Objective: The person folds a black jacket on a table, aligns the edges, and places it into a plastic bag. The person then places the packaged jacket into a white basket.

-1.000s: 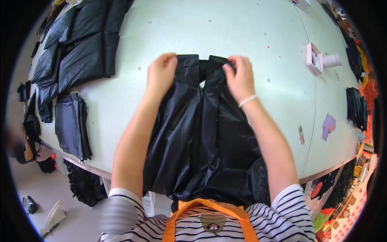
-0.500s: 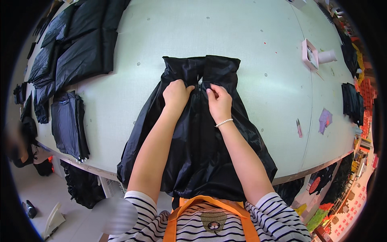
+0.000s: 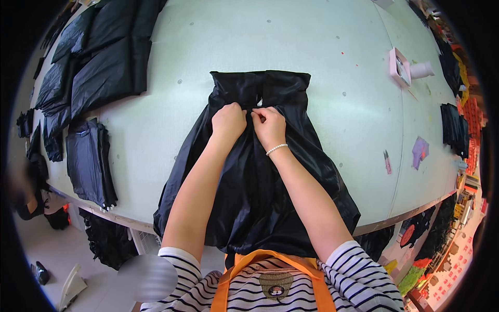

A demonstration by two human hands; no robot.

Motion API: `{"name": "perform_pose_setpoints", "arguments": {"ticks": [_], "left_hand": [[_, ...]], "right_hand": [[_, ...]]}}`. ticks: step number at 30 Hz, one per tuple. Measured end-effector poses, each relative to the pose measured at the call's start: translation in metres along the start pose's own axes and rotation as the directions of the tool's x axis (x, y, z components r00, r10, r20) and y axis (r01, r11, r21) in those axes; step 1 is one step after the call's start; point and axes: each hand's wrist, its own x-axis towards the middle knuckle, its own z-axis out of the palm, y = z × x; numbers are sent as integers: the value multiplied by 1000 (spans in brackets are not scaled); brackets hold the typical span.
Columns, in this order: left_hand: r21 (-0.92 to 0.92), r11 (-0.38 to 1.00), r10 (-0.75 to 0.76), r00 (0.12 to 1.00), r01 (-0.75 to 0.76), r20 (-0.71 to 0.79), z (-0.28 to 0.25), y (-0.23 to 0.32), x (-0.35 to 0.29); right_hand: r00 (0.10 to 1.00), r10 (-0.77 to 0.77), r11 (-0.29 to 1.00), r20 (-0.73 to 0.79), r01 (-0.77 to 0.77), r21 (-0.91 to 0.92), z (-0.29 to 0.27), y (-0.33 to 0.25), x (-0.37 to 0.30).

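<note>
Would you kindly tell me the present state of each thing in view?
Black garment, spread out, creased
Left hand, curled, gripping the garment's front
Right hand, pinching the garment's front
Dark cloth stack, piled up
Large black panels, overlapping
Pink box, open
Purple scrap, lying loose
Snips, lying down; open or shut unclear

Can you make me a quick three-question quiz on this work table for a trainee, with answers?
1. Multiple choice: which wrist wears the pale bracelet?
A) the left
B) the right

2. True or false: the pink box lies on the table to the right of the garment between the forearms.

3. Fill in the gap: the left hand and the right hand are close together over the garment, which is ____ in colour.

Key:
1. B
2. True
3. Black
</note>
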Motion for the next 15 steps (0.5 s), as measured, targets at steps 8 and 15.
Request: {"name": "perform_pose_setpoints", "arguments": {"ticks": [8, 15], "left_hand": [[-736, 674, 106, 977, 64, 183, -3, -15, 2], [-812, 579, 85, 996, -71, -27, 18, -15, -6]], "right_hand": [[995, 96, 948, -22, -85, 308, 1, -6, 1], [986, 138, 957, 96, -158, 244, 0, -11, -4]]}}
